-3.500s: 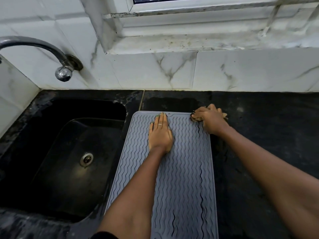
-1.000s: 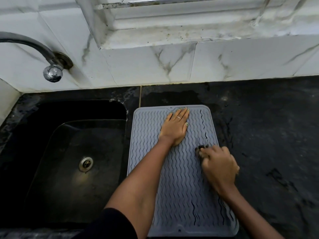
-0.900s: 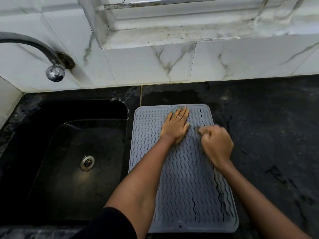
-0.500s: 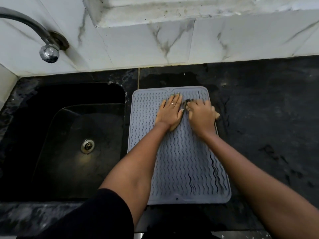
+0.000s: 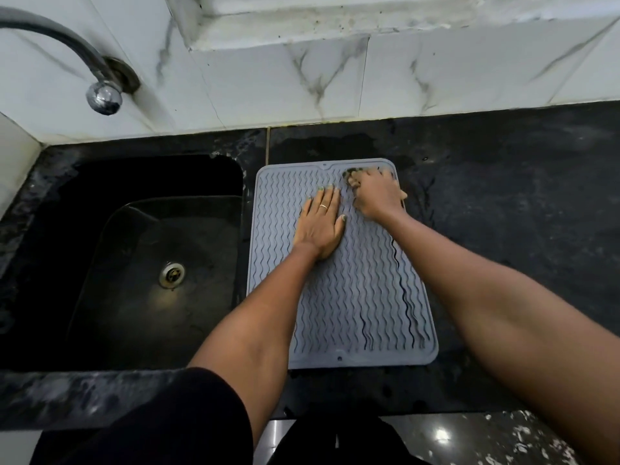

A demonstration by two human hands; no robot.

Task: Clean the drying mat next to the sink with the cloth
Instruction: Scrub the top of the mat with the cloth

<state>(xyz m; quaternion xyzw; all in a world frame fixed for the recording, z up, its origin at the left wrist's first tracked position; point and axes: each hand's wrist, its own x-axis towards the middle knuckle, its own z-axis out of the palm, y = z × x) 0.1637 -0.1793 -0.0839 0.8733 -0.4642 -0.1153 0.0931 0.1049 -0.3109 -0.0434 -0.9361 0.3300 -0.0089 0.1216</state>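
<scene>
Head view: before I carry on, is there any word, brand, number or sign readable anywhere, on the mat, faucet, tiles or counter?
None: no text can be read in this view.
Drying mat: only wavy ridges, no brand mark visible.
Faucet: bare metal.
Wall tiles: grey veining only.
Counter: dark mottled stone, unlabelled.

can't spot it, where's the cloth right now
In the head view the cloth is bunched under the right hand at the drying mat's far right corner, just right of the flat left hand.
</scene>
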